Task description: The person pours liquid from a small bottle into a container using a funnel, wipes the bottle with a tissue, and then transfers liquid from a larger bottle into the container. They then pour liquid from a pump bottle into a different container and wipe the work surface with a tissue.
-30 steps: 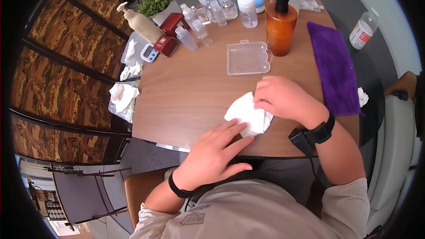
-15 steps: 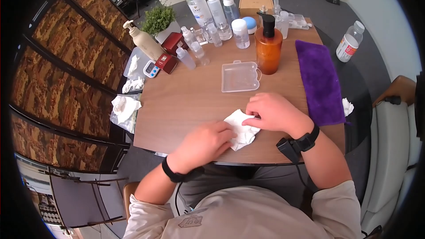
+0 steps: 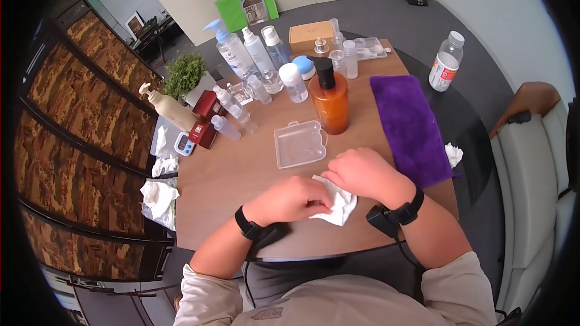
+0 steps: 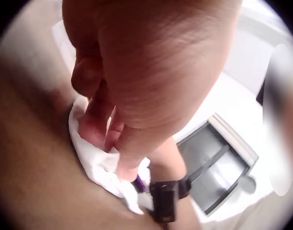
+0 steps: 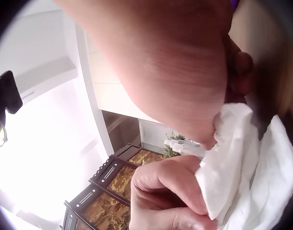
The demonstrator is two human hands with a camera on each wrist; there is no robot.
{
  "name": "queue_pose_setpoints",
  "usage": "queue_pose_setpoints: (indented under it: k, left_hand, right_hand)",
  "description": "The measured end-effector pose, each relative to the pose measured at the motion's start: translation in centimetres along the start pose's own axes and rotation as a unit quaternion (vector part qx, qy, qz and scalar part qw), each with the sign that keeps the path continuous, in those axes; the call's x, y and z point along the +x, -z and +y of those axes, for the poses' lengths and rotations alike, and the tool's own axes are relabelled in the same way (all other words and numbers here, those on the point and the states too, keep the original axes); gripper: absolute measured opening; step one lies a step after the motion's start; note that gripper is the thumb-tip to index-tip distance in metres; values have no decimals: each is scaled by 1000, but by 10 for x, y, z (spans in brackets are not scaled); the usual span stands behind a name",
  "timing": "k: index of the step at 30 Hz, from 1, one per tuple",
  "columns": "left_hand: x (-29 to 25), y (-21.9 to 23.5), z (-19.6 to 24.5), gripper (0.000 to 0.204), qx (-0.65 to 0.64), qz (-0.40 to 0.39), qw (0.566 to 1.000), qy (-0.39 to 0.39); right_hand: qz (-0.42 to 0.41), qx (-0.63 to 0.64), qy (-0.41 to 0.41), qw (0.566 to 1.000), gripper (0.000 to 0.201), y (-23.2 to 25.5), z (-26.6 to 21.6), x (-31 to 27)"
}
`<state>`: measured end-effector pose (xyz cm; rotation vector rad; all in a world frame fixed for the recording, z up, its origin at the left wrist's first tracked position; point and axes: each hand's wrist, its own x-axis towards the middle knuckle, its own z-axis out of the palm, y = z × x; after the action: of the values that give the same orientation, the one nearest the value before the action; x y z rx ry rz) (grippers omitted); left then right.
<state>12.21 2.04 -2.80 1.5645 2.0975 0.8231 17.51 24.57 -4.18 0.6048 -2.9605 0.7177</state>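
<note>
A crumpled white tissue [image 3: 339, 204] lies between my two hands, close over the near part of the wooden table [image 3: 241, 172]. My left hand [image 3: 291, 198] pinches its left side, thumb and fingers curled onto the paper; the left wrist view shows the tissue [image 4: 96, 160] bunched at those fingertips. From the other side my right hand [image 3: 367, 174] grips the upper edge, its fingers mostly hidden under the hand in the head view. Loose folds of tissue [image 5: 271, 177] hang beside both hands in the right wrist view.
Just beyond the hands lies a clear plastic case [image 3: 300, 145], with an amber pump bottle [image 3: 331, 105] behind it. A purple cloth [image 3: 412, 127] covers the right side. Several bottles, red boxes [image 3: 203, 134] and a small timer [image 3: 184, 143] stand at the back and left.
My left hand has gone from spread fingers at the tissue's edge to pinching it. The tissue is more crumpled. The head view has shifted, showing more of the room's far side.
</note>
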Motion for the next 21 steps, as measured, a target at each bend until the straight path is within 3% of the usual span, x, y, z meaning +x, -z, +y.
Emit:
queue_pose_setpoints:
  k: [2, 6, 11, 13, 19, 21]
  left_hand:
    - [-2, -8, -13, 15, -100, 14, 993, -63]
    - [-7, -15, -18, 22, -134, 35, 983, -121]
    - [-15, -14, -36, 32, -177, 104, 969, -137]
    - [-16, -12, -40, 30, -232, 169, 948, -136]
    - [-18, -15, -48, 36, -225, 272, 926, -131]
    - [-19, -19, -49, 35, -230, 279, 924, -126]
  right_hand:
    - [0, 3, -6, 1000, 35, -1, -2, 0]
    - [-68, 52, -27, 996, 23, 12, -10, -1]
    - [-135, 117, 19, 984, 13, 15, -10, 4]
    - [-157, 126, 32, 979, 12, 16, -11, 8]
    - [-102, 191, 53, 975, 16, 15, -2, 13]
    - [-84, 201, 6, 976, 16, 16, -2, 14]
